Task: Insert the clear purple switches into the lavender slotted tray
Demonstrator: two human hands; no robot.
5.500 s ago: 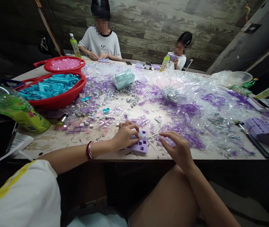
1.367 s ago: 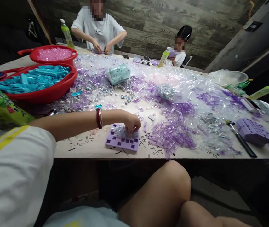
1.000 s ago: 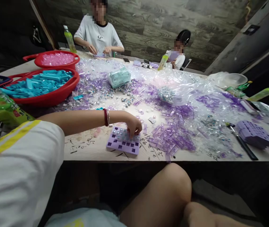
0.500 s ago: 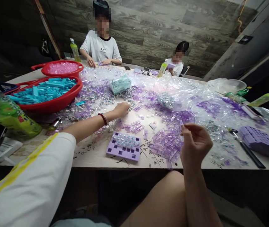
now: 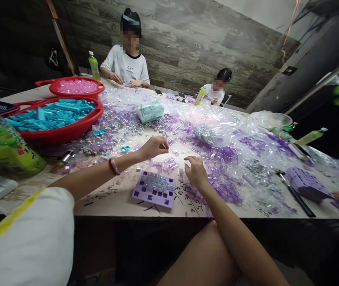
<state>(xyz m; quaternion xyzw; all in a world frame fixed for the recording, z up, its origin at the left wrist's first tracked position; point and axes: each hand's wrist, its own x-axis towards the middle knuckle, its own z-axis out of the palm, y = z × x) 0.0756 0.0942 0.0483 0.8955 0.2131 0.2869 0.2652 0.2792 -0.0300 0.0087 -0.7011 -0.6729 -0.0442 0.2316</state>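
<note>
My left hand hovers over the table behind the purple foam block, its fingertips pressed together; whatever they hold is too small to make out. My right hand is to its right, fingers curved and apart, beside the heap of clear purple pieces. The purple foam block lies near the front edge, with rows of small clear pieces on its back part and bare square holes at its front. Between my hands and the block are a few loose clear purple pieces.
Red baskets hold blue pieces and pink pieces at left. A green bottle stands near left. Behind are a teal packet and plastic bags. Purple blocks lie right. Two people sit opposite; another person's hand shows at right.
My right hand has moved left and its pinch has opened; the small purple piece no longer shows in it. My left hand has lifted slightly. The view has shifted.
</note>
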